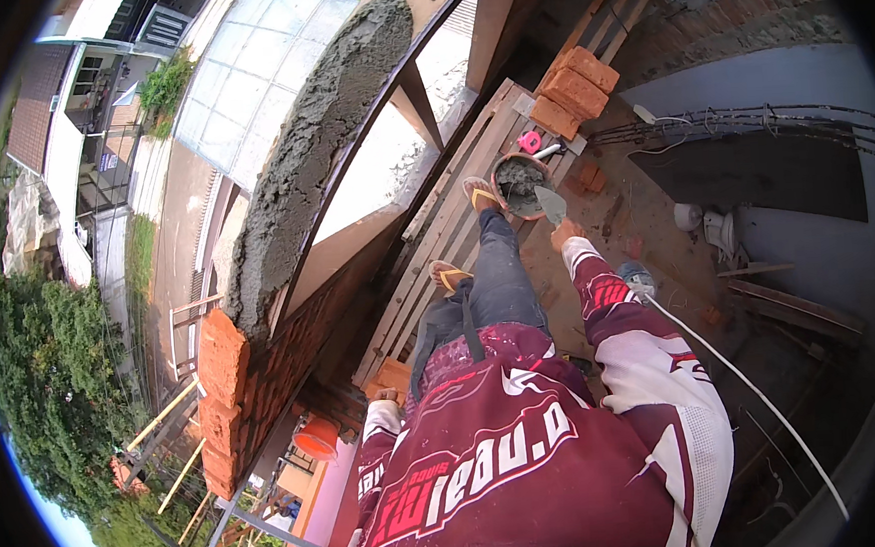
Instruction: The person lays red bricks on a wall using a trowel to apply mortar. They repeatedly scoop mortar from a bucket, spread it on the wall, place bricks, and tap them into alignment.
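Note:
My right hand is closed round the handle of a trowel. The trowel's pointed metal blade lies at the rim of a round bucket with grey mortar inside. Low on the left, my left hand is at an orange brick on the planks; its fingers are too small and dark to read. A thick bed of wet mortar runs along the top of the wall on my left. Several bricks stand in a row at the near end of that bed.
I stand in sandals on a plank platform. Stacked bricks and a pink tape roll are beyond the bucket. An orange bucket is at lower left. A white hose or cable crosses on the right. Left of the wall is a drop outside.

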Tool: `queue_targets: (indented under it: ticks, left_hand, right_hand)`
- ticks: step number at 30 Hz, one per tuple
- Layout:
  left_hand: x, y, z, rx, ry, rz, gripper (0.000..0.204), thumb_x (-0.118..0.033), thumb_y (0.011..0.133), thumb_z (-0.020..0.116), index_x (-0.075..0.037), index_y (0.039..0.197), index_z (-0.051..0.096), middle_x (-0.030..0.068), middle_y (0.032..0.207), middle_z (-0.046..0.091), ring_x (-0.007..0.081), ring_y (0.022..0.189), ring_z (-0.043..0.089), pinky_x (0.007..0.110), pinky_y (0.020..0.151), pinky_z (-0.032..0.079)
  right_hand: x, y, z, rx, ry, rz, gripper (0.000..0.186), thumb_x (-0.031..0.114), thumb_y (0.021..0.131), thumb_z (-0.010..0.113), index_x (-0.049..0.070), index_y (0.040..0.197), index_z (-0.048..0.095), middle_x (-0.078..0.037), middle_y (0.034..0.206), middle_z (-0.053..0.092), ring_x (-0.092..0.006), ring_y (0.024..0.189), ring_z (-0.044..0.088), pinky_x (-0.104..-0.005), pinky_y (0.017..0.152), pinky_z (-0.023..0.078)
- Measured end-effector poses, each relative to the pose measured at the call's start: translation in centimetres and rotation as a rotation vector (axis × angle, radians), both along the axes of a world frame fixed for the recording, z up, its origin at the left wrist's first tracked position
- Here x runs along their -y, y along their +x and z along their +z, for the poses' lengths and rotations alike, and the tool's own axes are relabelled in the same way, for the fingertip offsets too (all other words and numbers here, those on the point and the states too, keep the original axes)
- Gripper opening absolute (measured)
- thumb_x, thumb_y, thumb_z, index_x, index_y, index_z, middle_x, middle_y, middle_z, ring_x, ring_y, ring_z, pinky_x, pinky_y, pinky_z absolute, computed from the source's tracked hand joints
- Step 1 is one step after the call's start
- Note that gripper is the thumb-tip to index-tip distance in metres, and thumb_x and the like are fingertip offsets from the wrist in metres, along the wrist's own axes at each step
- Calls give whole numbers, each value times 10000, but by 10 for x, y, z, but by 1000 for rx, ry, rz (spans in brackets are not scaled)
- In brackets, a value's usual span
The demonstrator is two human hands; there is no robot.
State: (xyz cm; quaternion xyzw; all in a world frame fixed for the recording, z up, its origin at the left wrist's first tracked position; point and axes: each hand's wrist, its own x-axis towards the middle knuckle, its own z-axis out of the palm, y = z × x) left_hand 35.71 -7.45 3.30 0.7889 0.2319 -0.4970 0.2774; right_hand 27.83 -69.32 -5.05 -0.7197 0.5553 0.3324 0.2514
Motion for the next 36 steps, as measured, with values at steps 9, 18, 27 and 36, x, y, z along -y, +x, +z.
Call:
queue_targets:
  ticks: [9, 18, 27, 36]
  left_hand:
    - [97, 55, 18, 44, 54, -160, 153, -191, 906, 697, -44, 924, 662, -7, 740, 631, 66, 650, 531, 238, 596, 445]
    - [187, 64, -18, -128, -96, 38, 166, -96, 946, 648, -16, 1089, 625, 50, 1013, 689, 96, 883, 621, 247, 838, 495]
    - [187, 75, -28, -183, 19, -19, 220, -244, 959, 649, -69, 1092, 633, 65, 1017, 700, 155, 888, 667, 317, 787, 557]
    - [182, 78, -30, -111, -17, 23, 161, -153, 966, 630, -37, 1077, 628, 50, 979, 686, 117, 844, 628, 269, 777, 527]
  right_hand:
    - [43, -15, -165, -191, 108, 81, 319, 210, 950, 469, 116, 1106, 731, -100, 1189, 694, -272, 1120, 662, -457, 856, 552]
    - [88, 24, -297, -271, 251, 232, 398, 406, 873, 672, 149, 1175, 709, -105, 1188, 693, -281, 1074, 681, -450, 873, 551]
    - [58, 7, -326, 25, 261, 195, 335, 302, 853, 604, 68, 1070, 703, -187, 1077, 699, -355, 1024, 670, -446, 904, 525]
    - [63, -43, -289, 237, 241, 69, 413, 440, 817, 635, 116, 1071, 681, -190, 945, 698, -410, 911, 650, -495, 825, 512]
